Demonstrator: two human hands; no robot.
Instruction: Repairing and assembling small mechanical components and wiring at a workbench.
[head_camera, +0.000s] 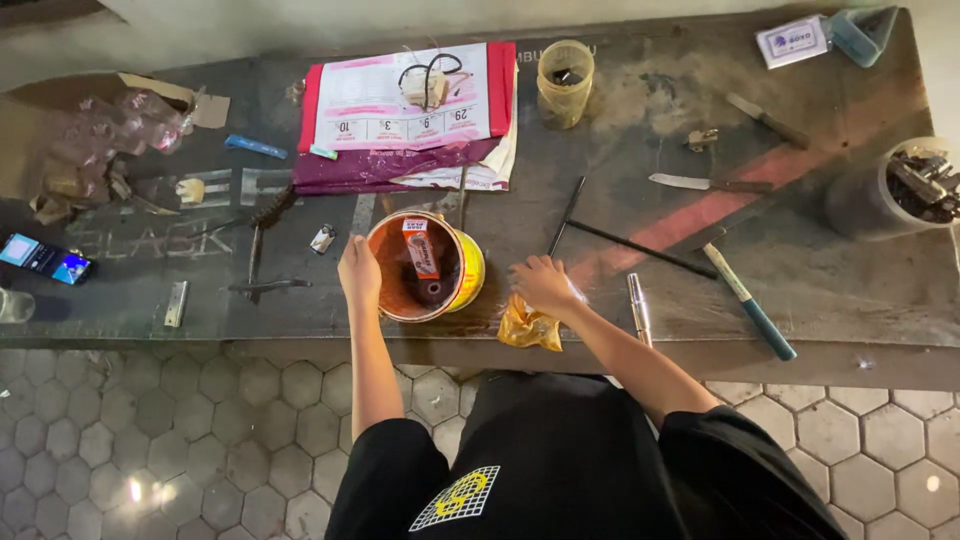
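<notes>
A round yellow tin (470, 275) with a rusty brown inside sits at the near edge of the dark workbench (780, 270). A small orange and white box and a dark round part lie inside it. My left hand (359, 275) rests against the tin's left rim. My right hand (543, 285) presses down on a crumpled yellow cloth (528, 328) just right of the tin.
A calendar pad (405, 105) with a small wired part lies behind the tin, beside a cloudy plastic jar (564, 82). Knives (705, 183), a black rod (640, 248), a blue-handled tool (752, 302) and a metal pen (639, 310) lie to the right. A phone (45, 258) sits far left.
</notes>
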